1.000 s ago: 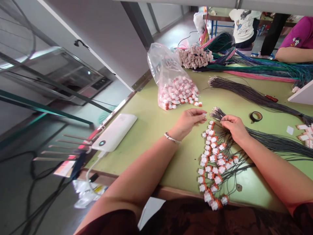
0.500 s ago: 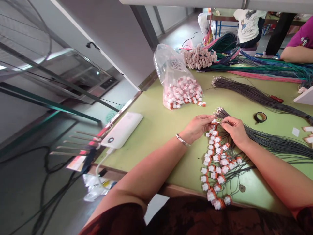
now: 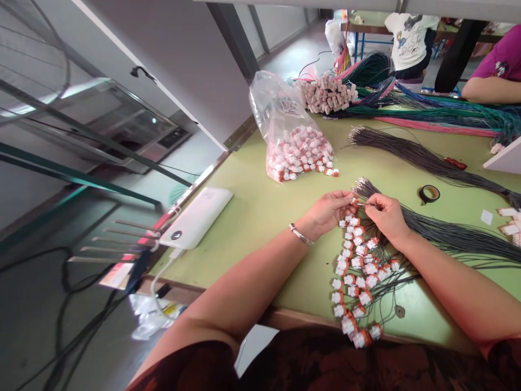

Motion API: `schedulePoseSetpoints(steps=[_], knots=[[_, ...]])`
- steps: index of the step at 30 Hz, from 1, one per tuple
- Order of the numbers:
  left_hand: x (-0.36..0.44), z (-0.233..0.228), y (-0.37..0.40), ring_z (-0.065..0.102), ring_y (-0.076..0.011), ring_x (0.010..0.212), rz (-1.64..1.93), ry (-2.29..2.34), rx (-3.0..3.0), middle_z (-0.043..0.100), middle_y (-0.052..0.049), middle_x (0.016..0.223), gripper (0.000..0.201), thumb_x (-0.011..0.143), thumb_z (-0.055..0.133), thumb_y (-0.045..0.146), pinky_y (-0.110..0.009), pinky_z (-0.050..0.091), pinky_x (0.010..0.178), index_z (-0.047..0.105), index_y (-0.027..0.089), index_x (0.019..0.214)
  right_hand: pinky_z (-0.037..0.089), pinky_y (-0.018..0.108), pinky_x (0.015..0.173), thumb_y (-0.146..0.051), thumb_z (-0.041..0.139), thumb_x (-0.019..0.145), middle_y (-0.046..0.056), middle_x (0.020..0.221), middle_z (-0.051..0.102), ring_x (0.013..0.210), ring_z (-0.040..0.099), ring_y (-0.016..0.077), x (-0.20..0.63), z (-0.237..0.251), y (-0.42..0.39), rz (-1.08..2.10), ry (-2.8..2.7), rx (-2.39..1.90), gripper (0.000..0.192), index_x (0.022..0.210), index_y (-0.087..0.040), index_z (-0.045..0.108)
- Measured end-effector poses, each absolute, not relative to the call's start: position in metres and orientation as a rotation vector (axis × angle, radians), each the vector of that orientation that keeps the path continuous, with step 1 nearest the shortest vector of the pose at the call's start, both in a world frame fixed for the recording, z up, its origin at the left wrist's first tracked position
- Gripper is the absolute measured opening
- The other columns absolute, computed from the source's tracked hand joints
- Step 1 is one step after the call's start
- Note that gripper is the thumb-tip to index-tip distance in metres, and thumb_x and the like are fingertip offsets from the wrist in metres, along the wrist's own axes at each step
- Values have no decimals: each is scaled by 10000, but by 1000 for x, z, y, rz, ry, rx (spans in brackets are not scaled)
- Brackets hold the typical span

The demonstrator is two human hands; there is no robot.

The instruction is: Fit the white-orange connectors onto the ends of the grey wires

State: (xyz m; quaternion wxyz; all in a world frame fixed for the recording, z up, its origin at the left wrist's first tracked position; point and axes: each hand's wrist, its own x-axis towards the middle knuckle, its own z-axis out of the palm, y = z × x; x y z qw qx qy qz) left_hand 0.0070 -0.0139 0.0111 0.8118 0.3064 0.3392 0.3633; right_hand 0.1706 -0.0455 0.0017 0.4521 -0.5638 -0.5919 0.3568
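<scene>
The left hand (image 3: 325,213) pinches a small white-and-orange connector (image 3: 353,202) at its fingertips; the right hand (image 3: 385,216), just beside, pinches a thin dark wire (image 3: 368,205) near its tip. The connector looks light and rigid, the wire limp, best gripped close to its end.

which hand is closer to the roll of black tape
Right. The right hand lies just left of the roll of black tape, across some dark wires; the left hand is farther left, beyond the right hand.
</scene>
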Motion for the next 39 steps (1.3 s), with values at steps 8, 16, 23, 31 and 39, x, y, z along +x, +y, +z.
schedulePoseSetpoints(steps=[8,16,23,31,39], knots=[[4,5,-13,628,-74,622,802,740,709,681,-39,706,78,741,720,133,-185,510,665,675,80,778,294,248,515,-245,495,647,-49,506,388,515,331,99,171,3,-47,779,-1514,-1441,114,546,-194,489],[11,7,-17,587,-75,544,893,865,1058,661,-12,616,179,648,787,204,-208,483,580,670,98,732,271,246,495,-257,490,656,-52,490,378,495,318,98,175,-5,-43,710,-1620,-1471,112,561,-199,482],[11,4,-18,601,-90,568,880,922,1092,676,-24,633,194,644,786,230,-221,486,596,673,99,732,274,241,496,-253,484,668,-56,493,386,495,326,95,176,-9,-43,699,-1663,-1447,106,576,-201,474],[15,0,-17,589,-71,552,852,873,985,672,-22,623,192,635,798,203,-200,483,596,687,85,737,276,247,492,-278,502,676,-54,491,407,483,327,95,174,-6,-43,776,-1678,-1442,127,579,-207,462],[10,4,-17,636,-78,613,845,821,770,676,-22,687,154,679,777,146,-208,521,675,657,81,749,299,242,490,-278,541,644,-47,526,444,498,358,97,175,1,-43,888,-1480,-1445,88,644,-191,528]])
